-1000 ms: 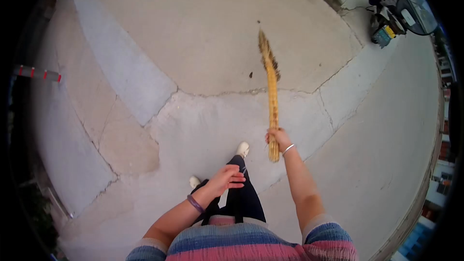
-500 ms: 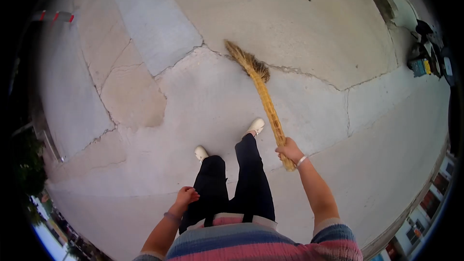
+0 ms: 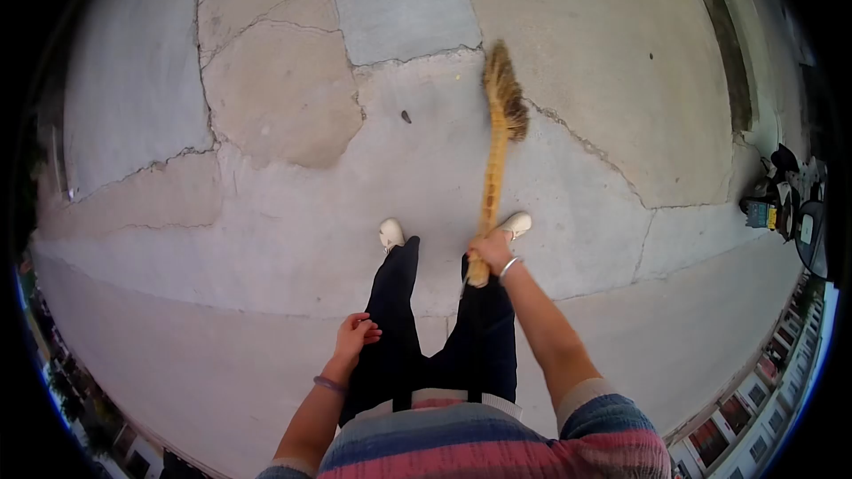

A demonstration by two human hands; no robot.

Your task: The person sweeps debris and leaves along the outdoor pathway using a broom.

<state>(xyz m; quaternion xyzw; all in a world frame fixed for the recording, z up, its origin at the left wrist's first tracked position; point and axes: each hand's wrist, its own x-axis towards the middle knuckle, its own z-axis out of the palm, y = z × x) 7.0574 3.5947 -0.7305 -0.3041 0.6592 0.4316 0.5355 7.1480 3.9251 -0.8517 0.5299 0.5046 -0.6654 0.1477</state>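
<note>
Cracked concrete (image 3: 293,257), patched in grey and tan, spreads below me. My right hand (image 3: 491,253) is wrapped around the straw broom (image 3: 493,173) close to its butt end, no gap left in the grip. Held so near the end, the broom could twist in my palm if its brush caught on something. Out ahead, the bristles (image 3: 506,96) lie beside a jagged crack (image 3: 590,149); dragged across that edge, they could snag. Whether they press on the ground, I can't tell. Swung too close, the broom might knock my right shoe (image 3: 516,223), just beside it. My left hand (image 3: 358,337) hangs by my trousers (image 3: 390,310), fingers loosely bent, nothing visible in it. A dark scrap (image 3: 406,116) lies left of the bristles, apart from them.
</note>
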